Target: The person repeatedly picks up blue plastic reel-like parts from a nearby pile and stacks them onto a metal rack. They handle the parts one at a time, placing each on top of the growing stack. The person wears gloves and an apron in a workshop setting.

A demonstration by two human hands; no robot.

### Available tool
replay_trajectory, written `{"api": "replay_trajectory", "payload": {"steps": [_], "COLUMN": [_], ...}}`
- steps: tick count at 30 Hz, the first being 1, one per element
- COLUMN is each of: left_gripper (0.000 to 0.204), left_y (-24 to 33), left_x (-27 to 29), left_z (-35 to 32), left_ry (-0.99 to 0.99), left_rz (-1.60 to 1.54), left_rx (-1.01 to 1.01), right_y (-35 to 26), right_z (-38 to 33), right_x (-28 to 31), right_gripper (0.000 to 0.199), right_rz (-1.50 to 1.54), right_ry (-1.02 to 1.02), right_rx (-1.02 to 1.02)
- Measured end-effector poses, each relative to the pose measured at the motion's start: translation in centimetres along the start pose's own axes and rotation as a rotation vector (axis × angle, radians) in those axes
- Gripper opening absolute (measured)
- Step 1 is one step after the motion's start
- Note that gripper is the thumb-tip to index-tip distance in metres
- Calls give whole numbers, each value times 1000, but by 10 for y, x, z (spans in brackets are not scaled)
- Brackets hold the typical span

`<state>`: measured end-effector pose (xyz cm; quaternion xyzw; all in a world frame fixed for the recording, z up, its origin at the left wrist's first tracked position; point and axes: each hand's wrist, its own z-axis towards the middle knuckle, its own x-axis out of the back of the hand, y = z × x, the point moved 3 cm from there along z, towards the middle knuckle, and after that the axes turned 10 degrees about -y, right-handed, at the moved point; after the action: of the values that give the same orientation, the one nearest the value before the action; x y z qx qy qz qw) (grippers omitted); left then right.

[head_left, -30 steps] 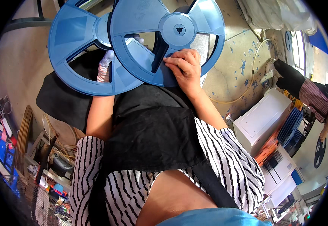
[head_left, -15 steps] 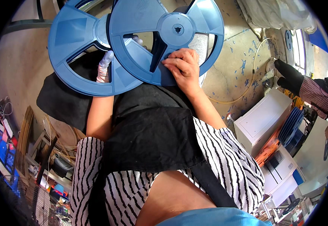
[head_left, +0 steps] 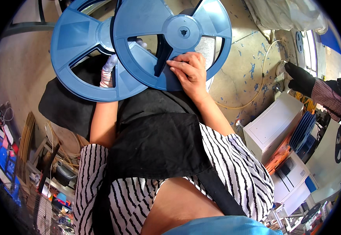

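A large, round, blue plastic reel with cut-out windows (head_left: pixel 183 33) overlaps a matching blue plastic reel (head_left: pixel 74 33) before the black cloth apron (head_left: pixel 154 145). The left hand's (head_left: pixel 107 74) grip straddles the latter's panel; whether the right hand (head_left: pixel 190 72) pinches the former, I cannot tell. Probably light, stiff, slippery; rims suit holding.

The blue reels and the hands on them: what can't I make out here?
All in the head view:
Left hand: palm hidden behind the left blue reel flange.
Left blue reel flange: top cut off by the picture's upper edge; right part covered by the right blue reel flange.
Right blue reel flange: top also cut off.
Right hand: whatever lies under its curled fingers, hidden by the hand itself.
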<state>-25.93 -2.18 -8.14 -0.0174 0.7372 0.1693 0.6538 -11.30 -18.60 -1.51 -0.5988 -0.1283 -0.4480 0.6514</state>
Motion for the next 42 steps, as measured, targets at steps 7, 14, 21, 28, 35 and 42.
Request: {"api": "replay_trajectory", "payload": {"steps": [7,14,21,28,35,42], "left_gripper": [79,78,49,45,60,68], "left_y": [6,13,52,54,5,22], "left_x": [0,-4,23,-36,2,-15], "left_z": [3,2,-18,-9,6,-21], "left_ry": [-5,-16,204,292,200,113], "left_rz": [29,79,391,1007,800,523], "left_rx": [26,32,-154,-555,-283,-286], "right_y": [-1,99,87,-42,-122,-167], "right_z": [-8,-54,-17,70,82,83], "right_x": [30,71,62,39,-32,-52], "right_gripper": [20,40,55,35,32,35], "right_rz": [305,686,1461,1153,456,238], "right_ry": [95,613,650,110,-205,-438], "right_rx": [-70,-817,-807,-284,171,265]}}
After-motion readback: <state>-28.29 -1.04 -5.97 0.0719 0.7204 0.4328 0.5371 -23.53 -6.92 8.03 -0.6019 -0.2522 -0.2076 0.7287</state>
